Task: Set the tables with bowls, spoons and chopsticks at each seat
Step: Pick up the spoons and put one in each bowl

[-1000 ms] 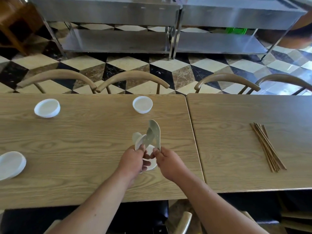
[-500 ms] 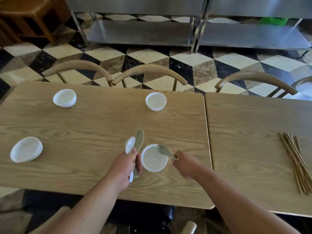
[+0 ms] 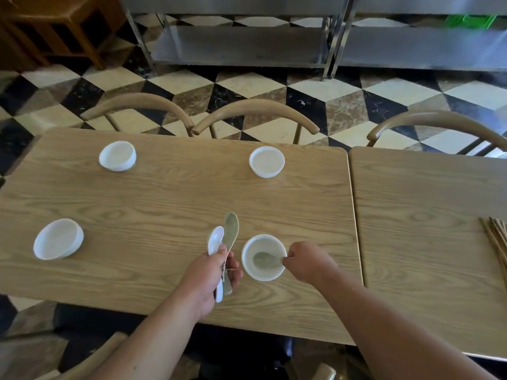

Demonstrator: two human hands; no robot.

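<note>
Lowered since before, the green spoon [image 3: 264,260] lies in the bowl [image 3: 262,238] near the counter's [image 3: 164,204] front right corner, handle pinched by the right grip [image 3: 308,264]. Left grip [image 3: 210,274] clasps two spare spoons [image 3: 230,229]; a slack hold could drop them.

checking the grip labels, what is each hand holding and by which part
Left hand grips a white spoon and a green spoon by their handles. Right hand pinches the handle end of a third spoon, its scoop inside the near bowl.
</note>
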